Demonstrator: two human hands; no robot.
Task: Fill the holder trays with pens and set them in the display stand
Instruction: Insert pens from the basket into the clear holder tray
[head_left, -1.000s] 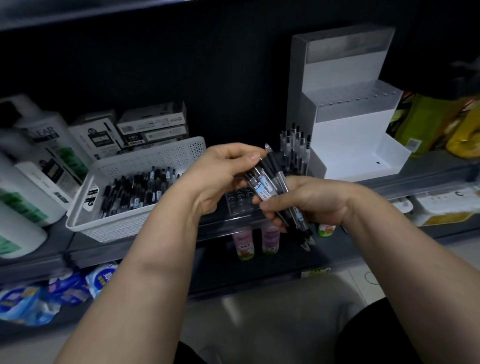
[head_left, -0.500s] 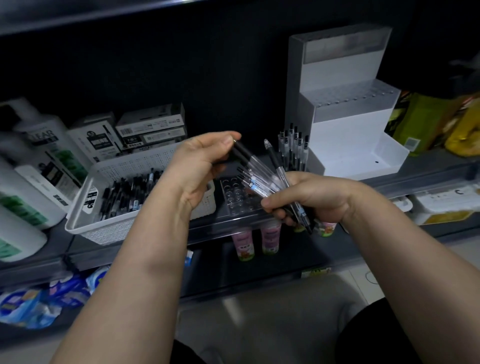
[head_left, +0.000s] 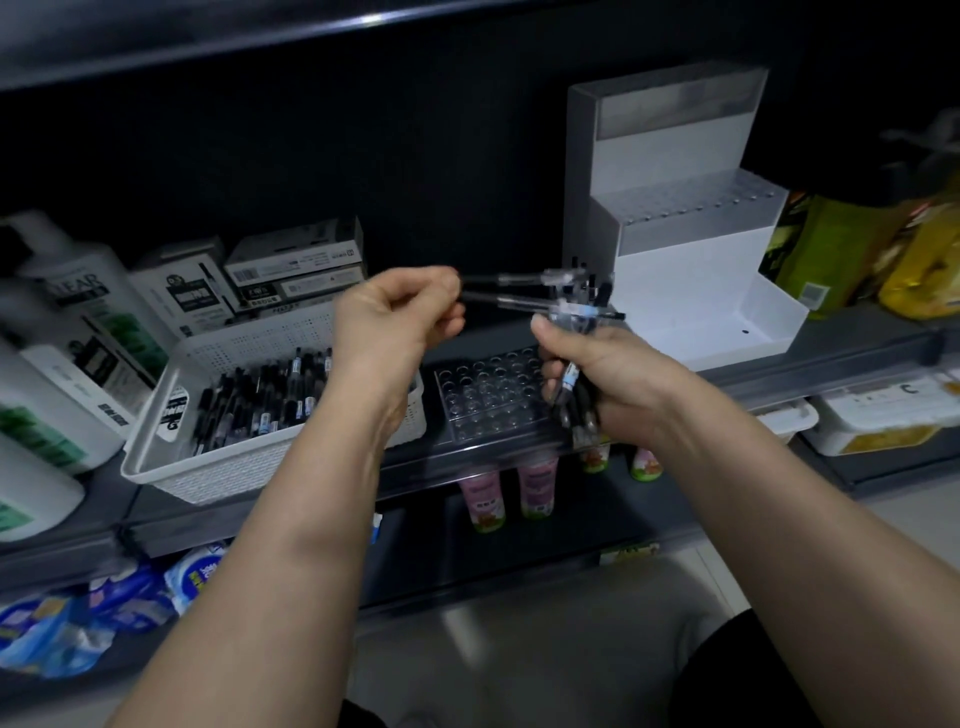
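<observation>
My right hand (head_left: 597, 379) grips a bundle of pens (head_left: 571, 387) above the clear holder tray (head_left: 485, 400), whose holes are bare where I can see them. My left hand (head_left: 400, 317) pinches two pens (head_left: 511, 291) by one end; they lie level and reach across to the bundle. Behind my right hand several pens stand upright, mostly hidden. The white stepped display stand (head_left: 691, 270) is on the shelf at the right, with a perforated tray on its middle step. A white basket (head_left: 218, 467) of loose pens sits at the left.
Pen boxes (head_left: 296, 270) are stacked behind the basket. White bottles (head_left: 62, 353) crowd the far left. Green and yellow packs (head_left: 857, 260) stand right of the display stand. Small pink and green bottles (head_left: 537, 483) line the lower shelf, with blue packets (head_left: 104, 613) at lower left.
My left hand has drawn left and up, pulling two pens out of the bundle until they lie level. My right hand has turned the rest of the bundle more upright.
</observation>
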